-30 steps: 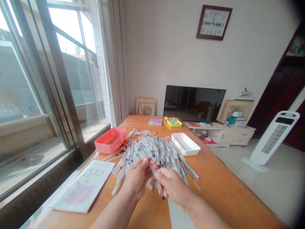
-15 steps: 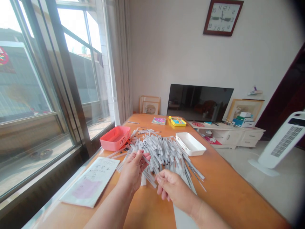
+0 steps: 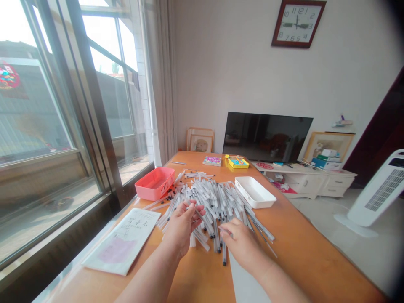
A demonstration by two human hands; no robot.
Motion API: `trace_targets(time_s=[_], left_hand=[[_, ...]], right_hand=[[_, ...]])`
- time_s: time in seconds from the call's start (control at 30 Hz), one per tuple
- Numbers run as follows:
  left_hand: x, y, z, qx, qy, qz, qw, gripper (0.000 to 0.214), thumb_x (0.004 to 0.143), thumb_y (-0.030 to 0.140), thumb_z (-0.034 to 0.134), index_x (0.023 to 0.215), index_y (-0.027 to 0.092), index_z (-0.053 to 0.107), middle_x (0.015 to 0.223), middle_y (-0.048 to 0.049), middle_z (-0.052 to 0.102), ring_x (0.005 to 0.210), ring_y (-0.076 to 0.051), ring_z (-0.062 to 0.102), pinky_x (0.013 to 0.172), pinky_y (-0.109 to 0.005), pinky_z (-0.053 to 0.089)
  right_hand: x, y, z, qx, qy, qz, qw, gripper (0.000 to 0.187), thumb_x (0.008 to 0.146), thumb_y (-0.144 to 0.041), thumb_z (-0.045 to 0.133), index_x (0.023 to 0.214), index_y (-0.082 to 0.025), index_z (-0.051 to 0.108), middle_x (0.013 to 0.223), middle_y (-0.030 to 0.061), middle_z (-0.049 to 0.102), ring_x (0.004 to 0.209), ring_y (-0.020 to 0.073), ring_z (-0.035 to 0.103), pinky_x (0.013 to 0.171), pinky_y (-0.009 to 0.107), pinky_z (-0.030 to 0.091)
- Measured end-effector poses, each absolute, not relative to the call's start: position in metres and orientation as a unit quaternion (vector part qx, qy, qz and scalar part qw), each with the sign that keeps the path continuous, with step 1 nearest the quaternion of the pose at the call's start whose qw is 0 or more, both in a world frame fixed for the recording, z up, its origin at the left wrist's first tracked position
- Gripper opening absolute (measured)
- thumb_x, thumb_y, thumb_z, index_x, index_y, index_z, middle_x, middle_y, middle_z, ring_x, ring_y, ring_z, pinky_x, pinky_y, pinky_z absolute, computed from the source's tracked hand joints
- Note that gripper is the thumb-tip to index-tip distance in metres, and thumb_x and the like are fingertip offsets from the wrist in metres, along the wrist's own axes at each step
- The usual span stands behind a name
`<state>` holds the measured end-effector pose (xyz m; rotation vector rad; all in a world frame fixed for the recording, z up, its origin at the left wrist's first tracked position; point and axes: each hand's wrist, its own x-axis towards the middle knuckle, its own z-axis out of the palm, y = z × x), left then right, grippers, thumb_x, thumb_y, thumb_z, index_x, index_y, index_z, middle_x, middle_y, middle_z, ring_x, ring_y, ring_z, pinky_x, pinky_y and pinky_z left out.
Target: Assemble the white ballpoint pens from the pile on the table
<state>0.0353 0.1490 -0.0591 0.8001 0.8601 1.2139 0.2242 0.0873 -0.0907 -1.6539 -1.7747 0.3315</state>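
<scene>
A large heap of clear pen barrels (image 3: 210, 191), several with black ends, lies on the wooden table in front of me. At the heap's near left edge, my left hand (image 3: 183, 225) is closed, thumb against fingers, on a thin clear pen barrel (image 3: 199, 213). My right hand (image 3: 237, 240) is at the near right side of the pile, beside a few black-tipped pens. Its fingers are bent together in a pinch; what lies between them is too small to make out.
A red plastic basket (image 3: 154, 184) stands left of the heap, a white tray (image 3: 255, 192) right of it. A notebook (image 3: 123, 242) lies at the near left. Farther back are a pen (image 3: 178, 163), a small booklet (image 3: 211, 160) and a yellow box (image 3: 236, 161). A white paper strip (image 3: 244, 280) lies beneath my right arm.
My right hand has moved right and slightly up, away from my left hand to the near edge of the heap. Black-tipped pens it covered now show. My left hand keeps its hold.
</scene>
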Motion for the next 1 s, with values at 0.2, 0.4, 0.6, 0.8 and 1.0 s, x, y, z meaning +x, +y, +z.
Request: trace_targets(time_s=[0.2, 0.4, 0.6, 0.8, 1.0], left_hand=[[0.039, 0.147, -0.064, 0.391, 0.365, 0.518, 0.667, 0.031, 0.081, 0.042, 0.073, 0.098, 0.020, 0.060, 0.108, -0.0102, 0.071, 0.101, -0.021, 0.068, 0.080, -0.030, 0.050], [0.051, 0.132, -0.062, 0.387, 0.313, 0.481, 0.722, 0.027, 0.085, 0.040, 0.070, 0.101, 0.019, 0.062, 0.112, -0.0117, 0.071, 0.106, -0.022, 0.066, 0.090, -0.032, 0.049], [0.055, 0.128, -0.063, 0.404, 0.306, 0.462, 0.728, 0.032, 0.083, 0.039, 0.072, 0.106, 0.018, 0.066, 0.114, -0.0127, 0.071, 0.107, -0.023, 0.066, 0.095, -0.035, 0.047], [0.036, 0.144, -0.052, 0.383, 0.319, 0.512, 0.700, 0.033, 0.088, 0.040, 0.066, 0.113, 0.019, 0.065, 0.115, -0.0125, 0.070, 0.096, -0.019, 0.067, 0.084, -0.032, 0.053], [0.029, 0.149, -0.050, 0.383, 0.319, 0.487, 0.718, 0.028, 0.085, 0.033, 0.071, 0.107, 0.016, 0.068, 0.102, -0.0107, 0.071, 0.083, -0.015, 0.066, 0.080, -0.029, 0.055]], right_hand=[[0.224, 0.088, -0.093, -0.649, -0.679, 0.101, 0.329, 0.023, 0.088, -0.027, 0.058, 0.104, -0.025, 0.073, 0.097, 0.0071, 0.064, 0.086, 0.0219, 0.062, 0.074, 0.031, 0.043], [0.209, 0.078, -0.078, -0.574, -0.669, 0.156, 0.445, 0.028, 0.098, -0.039, 0.047, 0.108, -0.024, 0.068, 0.101, 0.0074, 0.066, 0.092, 0.0220, 0.062, 0.080, 0.031, 0.044], [0.207, 0.082, -0.082, -0.559, -0.654, 0.224, 0.457, 0.030, 0.098, -0.040, 0.047, 0.086, -0.020, 0.065, 0.082, 0.0030, 0.062, 0.077, 0.0184, 0.057, 0.069, 0.028, 0.041], [0.213, 0.083, -0.083, -0.549, -0.589, 0.391, 0.445, 0.034, 0.096, -0.047, 0.049, 0.083, -0.018, 0.061, 0.075, 0.0006, 0.061, 0.072, 0.0163, 0.055, 0.068, 0.028, 0.041], [0.213, 0.074, -0.069, -0.515, -0.546, 0.506, 0.425, 0.032, 0.095, -0.045, 0.050, 0.088, -0.016, 0.063, 0.077, 0.0015, 0.064, 0.072, 0.0149, 0.057, 0.068, 0.028, 0.040]])
